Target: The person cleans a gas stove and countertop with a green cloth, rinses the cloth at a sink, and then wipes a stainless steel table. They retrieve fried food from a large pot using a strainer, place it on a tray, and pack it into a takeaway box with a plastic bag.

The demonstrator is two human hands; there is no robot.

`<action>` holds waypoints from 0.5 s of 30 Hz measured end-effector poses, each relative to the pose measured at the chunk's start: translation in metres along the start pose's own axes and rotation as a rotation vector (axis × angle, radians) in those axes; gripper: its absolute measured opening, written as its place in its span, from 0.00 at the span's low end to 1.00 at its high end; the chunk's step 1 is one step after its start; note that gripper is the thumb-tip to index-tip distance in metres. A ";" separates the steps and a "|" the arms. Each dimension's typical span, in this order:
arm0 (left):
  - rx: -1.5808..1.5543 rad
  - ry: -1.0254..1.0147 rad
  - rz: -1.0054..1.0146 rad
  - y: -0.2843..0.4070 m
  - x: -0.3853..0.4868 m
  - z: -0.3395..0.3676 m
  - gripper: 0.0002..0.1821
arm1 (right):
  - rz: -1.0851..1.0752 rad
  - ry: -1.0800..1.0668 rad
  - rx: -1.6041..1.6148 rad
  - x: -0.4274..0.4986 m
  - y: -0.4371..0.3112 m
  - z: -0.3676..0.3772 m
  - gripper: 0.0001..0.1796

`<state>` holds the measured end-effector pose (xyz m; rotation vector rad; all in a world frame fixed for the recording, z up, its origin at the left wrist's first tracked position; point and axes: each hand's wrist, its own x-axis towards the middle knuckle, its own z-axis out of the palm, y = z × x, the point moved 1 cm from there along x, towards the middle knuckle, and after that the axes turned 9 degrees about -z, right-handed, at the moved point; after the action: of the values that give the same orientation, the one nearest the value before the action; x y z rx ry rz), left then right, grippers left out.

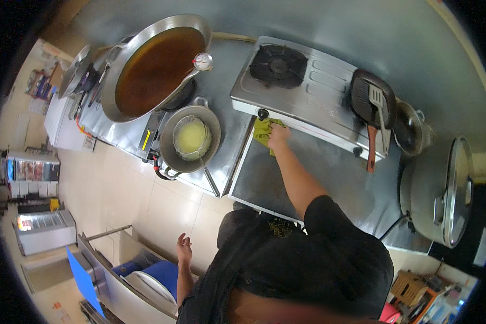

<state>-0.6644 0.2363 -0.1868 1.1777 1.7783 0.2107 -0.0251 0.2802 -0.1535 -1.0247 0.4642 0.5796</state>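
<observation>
My right hand is shut on a green cloth, which it presses at the front panel of a two-burner-style gas stove, just below the black knob at its left end. The cloth hangs partly over the steel worktop. My left hand hangs low at my side over the tiled floor, fingers loosely bent and apart, holding nothing. A ridged grill pan with a wooden handle covers the stove's right end, and a slotted metal spatula lies across it.
A large wok of brown liquid with a dial thermometer stands at the left. Beside it, a wire strainer rests in a two-handled pot of yellowish contents. A big lidded pot occupies the right side.
</observation>
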 end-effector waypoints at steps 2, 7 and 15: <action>-0.026 0.011 0.009 -0.027 -0.021 0.007 0.23 | -0.005 0.032 -0.175 0.011 -0.003 -0.006 0.19; 0.077 -0.013 -0.037 -0.163 -0.088 0.038 0.24 | 0.071 0.005 0.139 -0.009 -0.011 0.002 0.20; -0.255 0.039 -0.264 -0.257 -0.191 0.091 0.28 | -1.145 -0.484 -0.934 -0.038 -0.001 0.090 0.14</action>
<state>-0.7377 -0.0776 -0.2685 0.7558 1.8577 0.2957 -0.0456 0.3509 -0.0896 -1.7297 -0.9026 -0.0646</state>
